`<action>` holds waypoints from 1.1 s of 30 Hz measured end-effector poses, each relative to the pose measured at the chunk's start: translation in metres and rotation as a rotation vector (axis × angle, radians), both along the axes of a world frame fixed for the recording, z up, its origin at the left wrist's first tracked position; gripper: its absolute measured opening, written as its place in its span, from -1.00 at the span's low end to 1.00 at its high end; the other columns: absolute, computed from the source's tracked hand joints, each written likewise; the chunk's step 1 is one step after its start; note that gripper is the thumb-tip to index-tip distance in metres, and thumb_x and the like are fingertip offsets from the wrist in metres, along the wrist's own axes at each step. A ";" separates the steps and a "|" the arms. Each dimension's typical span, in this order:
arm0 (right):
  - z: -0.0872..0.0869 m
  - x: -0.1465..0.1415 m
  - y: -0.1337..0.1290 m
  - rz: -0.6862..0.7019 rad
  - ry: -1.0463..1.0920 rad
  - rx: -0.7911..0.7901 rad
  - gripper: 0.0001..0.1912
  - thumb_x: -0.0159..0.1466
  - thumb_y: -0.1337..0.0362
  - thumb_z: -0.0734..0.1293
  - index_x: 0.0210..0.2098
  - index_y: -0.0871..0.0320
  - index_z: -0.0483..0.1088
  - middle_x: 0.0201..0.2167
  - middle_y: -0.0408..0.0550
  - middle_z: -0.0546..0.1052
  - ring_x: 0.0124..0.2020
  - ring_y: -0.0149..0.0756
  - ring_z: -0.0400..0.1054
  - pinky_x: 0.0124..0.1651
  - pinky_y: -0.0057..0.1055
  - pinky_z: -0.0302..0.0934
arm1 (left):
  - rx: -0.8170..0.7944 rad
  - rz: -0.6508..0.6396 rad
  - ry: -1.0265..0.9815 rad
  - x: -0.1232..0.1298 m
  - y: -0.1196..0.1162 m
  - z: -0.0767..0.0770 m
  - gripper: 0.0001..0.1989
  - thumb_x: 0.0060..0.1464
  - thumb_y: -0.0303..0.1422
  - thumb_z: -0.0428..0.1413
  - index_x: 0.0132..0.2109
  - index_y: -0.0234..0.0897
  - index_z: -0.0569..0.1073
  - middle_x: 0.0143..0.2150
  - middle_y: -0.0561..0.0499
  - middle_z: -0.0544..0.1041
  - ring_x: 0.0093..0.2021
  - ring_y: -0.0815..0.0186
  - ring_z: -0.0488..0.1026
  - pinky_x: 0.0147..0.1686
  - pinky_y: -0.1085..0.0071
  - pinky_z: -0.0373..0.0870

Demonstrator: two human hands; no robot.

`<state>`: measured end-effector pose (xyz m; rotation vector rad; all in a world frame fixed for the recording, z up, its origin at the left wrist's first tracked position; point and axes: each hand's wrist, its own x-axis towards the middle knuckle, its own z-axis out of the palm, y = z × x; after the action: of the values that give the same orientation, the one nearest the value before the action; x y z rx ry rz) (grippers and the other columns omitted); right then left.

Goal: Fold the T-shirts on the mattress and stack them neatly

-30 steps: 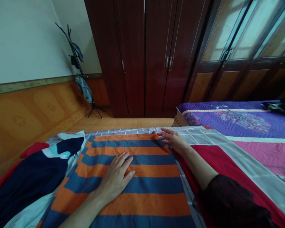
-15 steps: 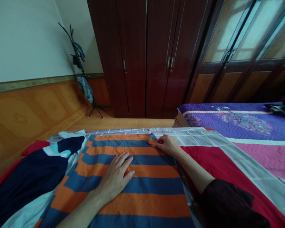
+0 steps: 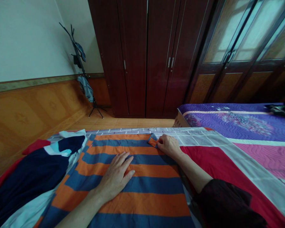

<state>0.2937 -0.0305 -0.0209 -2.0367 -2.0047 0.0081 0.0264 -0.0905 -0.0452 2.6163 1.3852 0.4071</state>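
Note:
An orange and blue striped cloth (image 3: 142,202), perhaps a garment, lies spread flat in front of me. My left hand (image 3: 117,172) rests on its middle, palm down with the fingers stretched out. At the far right corner, my right hand (image 3: 167,145) pinches the cloth's edge between thumb and fingers. A small flap of that corner is turned over beside the fingertips. Left of the striped cloth lies a heap of clothes (image 3: 38,171) in dark navy, white, light blue and red.
Beneath the cloth is a surface with a grey, white and red cover (image 3: 211,161). A purple and pink quilted bed (image 3: 228,120) stands to the right. Beyond are a dark red wardrobe (image 3: 135,79) and a black coat stand (image 3: 79,60) holding a cap and clothing.
Hardly anything differs. My right hand has shifted very slightly at the pinched corner, while my left hand stays flat in the same place.

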 end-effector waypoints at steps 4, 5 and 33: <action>0.000 -0.001 0.000 -0.007 -0.019 0.026 -0.84 0.18 0.26 0.24 -0.39 0.11 0.47 -0.36 -0.04 0.55 -0.31 -0.23 0.43 -0.39 -0.43 0.04 | -0.020 0.001 -0.006 0.000 0.000 0.002 -0.55 0.23 -0.22 -0.04 0.22 -0.23 0.28 0.30 -0.09 0.20 0.31 0.12 0.07 0.27 0.04 0.04; 0.000 0.000 0.001 -0.023 -0.022 0.037 -0.83 0.19 0.26 0.23 -0.39 0.11 0.46 -0.36 -0.05 0.54 -0.31 -0.23 0.42 -0.38 -0.43 0.04 | -0.026 0.003 -0.007 0.000 0.000 0.002 -0.55 0.23 -0.22 -0.04 0.22 -0.24 0.28 0.30 -0.09 0.20 0.31 0.12 0.06 0.27 0.04 0.03; -0.006 0.039 0.018 -0.315 0.173 -0.038 -0.70 0.16 0.10 0.20 -0.34 0.07 0.51 -0.32 0.09 0.54 -0.24 -0.03 0.41 -0.33 -0.29 0.13 | -0.050 0.807 0.231 -0.103 0.136 0.024 -0.72 0.21 -0.25 0.06 0.00 -0.32 0.40 -0.03 -0.09 0.44 -0.09 0.23 0.44 -0.11 0.17 0.42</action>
<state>0.3332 -0.0122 -0.0274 -2.2678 -1.5785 0.1538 -0.0763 0.0459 -0.0216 1.9943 2.4593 0.1426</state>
